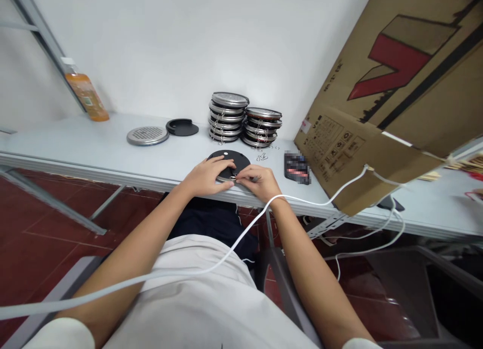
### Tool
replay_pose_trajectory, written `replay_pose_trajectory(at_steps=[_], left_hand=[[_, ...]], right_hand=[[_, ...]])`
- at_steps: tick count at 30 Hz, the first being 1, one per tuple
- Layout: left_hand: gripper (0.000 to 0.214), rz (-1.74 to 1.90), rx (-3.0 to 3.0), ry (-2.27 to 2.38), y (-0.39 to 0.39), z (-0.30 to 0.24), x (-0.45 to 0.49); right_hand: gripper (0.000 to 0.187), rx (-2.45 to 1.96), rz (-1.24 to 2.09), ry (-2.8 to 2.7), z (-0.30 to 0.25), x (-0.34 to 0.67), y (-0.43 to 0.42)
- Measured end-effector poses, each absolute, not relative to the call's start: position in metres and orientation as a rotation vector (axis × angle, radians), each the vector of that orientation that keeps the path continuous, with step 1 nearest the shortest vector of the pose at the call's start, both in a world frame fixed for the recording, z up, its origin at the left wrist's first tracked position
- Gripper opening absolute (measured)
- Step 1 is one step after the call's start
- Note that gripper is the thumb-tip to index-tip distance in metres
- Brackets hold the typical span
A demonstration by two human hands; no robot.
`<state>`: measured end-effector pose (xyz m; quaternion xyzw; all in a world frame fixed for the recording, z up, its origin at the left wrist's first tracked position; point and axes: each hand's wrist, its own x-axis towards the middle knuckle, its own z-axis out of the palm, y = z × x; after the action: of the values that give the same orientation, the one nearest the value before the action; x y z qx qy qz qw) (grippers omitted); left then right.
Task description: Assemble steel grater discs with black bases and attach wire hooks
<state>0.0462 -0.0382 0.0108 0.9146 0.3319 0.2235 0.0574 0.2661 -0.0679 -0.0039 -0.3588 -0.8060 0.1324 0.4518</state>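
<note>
A round black disc (236,159) with a silver rim at its near side lies on the table in front of me. My left hand (206,178) rests on its left part, fingers spread over the top and thumb stretched along the near edge. At the near right edge, my right hand (260,182) is closed in a pinch on a small wire clip (233,178), whose loop shows between the two hands. Several loose wire clips (261,157) lie just beyond the right hand. How the pinched clip meets the rim is too small to make out.
Two stacks of silver-and-black round units (226,118) stand behind, with wire clips on their sides. Left lie a perforated silver disc (147,135) and a black round cover (183,127). An orange bottle (87,95), a cardboard box (354,122) and a white cable (241,236) flank the workspace.
</note>
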Motion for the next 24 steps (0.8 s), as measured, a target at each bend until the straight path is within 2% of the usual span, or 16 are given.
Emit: replay_pose_trajectory(at_steps=[11, 18, 24], left_hand=[[0.056, 0.645, 2.835, 1.046, -0.0381, 0.01, 0.0482], [0.052, 0.631, 2.74, 1.064, -0.0381, 0.0108, 0.0489], [0.051, 0.644, 2.636, 1.056, -0.0348, 0.0122, 0.0489]], right_hand=[[0.011, -0.905, 0.297, -2.01, -0.0021, 0.2656, -0.0698], [0.011, -0.913, 0.167, -2.012, -0.0021, 0.264, -0.0743], [0.009, -0.947, 0.199, -1.984, -0.0019, 0.2655, -0.0742]])
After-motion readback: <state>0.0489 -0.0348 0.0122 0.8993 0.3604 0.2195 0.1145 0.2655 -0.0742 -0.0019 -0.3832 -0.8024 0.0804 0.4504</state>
